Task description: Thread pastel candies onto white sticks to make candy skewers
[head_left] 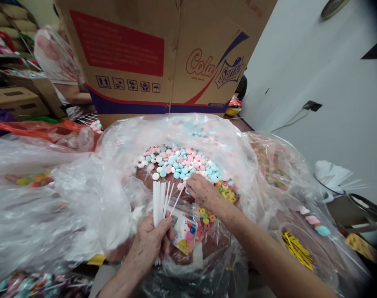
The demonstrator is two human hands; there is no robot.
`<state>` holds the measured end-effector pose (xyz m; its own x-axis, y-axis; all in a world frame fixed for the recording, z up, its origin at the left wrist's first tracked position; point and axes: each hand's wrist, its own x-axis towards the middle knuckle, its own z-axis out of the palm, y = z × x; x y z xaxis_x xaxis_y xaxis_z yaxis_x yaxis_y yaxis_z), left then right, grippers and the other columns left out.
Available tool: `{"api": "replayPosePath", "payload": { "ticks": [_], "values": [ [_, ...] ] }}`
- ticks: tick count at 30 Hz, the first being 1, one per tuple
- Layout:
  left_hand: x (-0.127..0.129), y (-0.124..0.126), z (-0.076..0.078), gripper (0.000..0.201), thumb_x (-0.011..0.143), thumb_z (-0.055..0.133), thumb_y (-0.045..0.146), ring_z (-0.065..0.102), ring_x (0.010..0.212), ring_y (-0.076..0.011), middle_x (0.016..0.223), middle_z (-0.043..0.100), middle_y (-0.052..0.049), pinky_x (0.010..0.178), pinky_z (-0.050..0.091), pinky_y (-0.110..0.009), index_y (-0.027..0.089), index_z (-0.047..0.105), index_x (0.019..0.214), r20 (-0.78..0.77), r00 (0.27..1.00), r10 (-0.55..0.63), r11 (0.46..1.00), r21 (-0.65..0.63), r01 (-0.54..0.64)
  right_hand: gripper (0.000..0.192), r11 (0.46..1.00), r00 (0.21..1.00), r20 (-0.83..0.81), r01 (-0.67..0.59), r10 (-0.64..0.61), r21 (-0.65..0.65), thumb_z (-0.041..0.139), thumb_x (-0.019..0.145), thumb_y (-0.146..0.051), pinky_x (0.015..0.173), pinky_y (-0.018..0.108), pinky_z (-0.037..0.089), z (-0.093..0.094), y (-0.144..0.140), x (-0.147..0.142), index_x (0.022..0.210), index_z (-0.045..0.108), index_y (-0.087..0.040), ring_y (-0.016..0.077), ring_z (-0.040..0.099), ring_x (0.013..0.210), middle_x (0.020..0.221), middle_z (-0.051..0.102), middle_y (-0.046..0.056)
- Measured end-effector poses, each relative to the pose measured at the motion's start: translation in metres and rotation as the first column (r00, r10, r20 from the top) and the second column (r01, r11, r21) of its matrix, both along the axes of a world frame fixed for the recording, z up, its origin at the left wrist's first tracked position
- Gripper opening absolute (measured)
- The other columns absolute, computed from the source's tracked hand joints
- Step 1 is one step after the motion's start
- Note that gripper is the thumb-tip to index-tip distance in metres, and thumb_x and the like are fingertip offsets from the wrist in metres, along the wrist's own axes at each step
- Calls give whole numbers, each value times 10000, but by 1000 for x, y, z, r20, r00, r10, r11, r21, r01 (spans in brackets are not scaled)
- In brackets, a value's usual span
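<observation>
Sorting sweets at a crowded table, a person works amid crumpled clear plastic bags [52, 198] that billow across the left of the surface, one showing orange and yellow candies through its film. The left hand [151, 244] is closed in a fist around a bundle of thin white plastic sticks [160, 203], fanned upright, with a small printed paper wrapper [184, 236] tucked against the fingers. Just right of it, the right hand [202, 191] reaches into the open central bag, fingertips pinched together on a pink disc at the near edge of a heap of pink, blue and white round candies [179, 163]; one stick slants up to meet that pinch.

Judging by the full fist of bare sticks and the deep pile, most of the assembling appears to lie ahead. Multicoloured ring-shaped sweets [227, 192] lie beside the wrist. Behind stands a large brown cardboard carton [163, 58] with red and purple printing. Further right, another bag holds finished pastel pieces on a stick, a clear tub holds yellow twist ties [295, 248], and a pale wall [331, 82] carries a dark socket.
</observation>
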<state>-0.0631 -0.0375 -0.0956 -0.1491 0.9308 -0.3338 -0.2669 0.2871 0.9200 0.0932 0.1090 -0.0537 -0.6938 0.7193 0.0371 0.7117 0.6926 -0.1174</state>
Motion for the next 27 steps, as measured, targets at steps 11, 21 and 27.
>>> {"api": "replayPosePath", "payload": {
  "ticks": [11,21,27],
  "values": [
    [0,-2,1,386,755,656,550,408,267,-81,360,518,64,293,299,-163,171,580,752,2,1000,5,1000,24,-5,202,995,985,148,89,-94,37,514,899,-96,766,306,432,-3,-18,-3,1050,616,-182,242,596,1000,1065,664,111],
    [0,1,0,387,724,689,538,419,261,-76,433,576,47,269,291,-163,169,575,749,33,998,57,998,11,-57,177,999,999,-24,25,-24,35,508,897,-101,829,296,434,1,0,-25,1009,619,-183,210,587,967,1003,657,83],
    [1,-1,0,384,721,692,532,420,260,-75,436,566,52,264,289,-162,169,572,739,46,997,59,998,17,-60,177,999,995,94,-27,24,25,547,905,-104,834,306,448,-6,0,-28,1041,638,-173,235,575,1017,999,672,102]
  ]
}}
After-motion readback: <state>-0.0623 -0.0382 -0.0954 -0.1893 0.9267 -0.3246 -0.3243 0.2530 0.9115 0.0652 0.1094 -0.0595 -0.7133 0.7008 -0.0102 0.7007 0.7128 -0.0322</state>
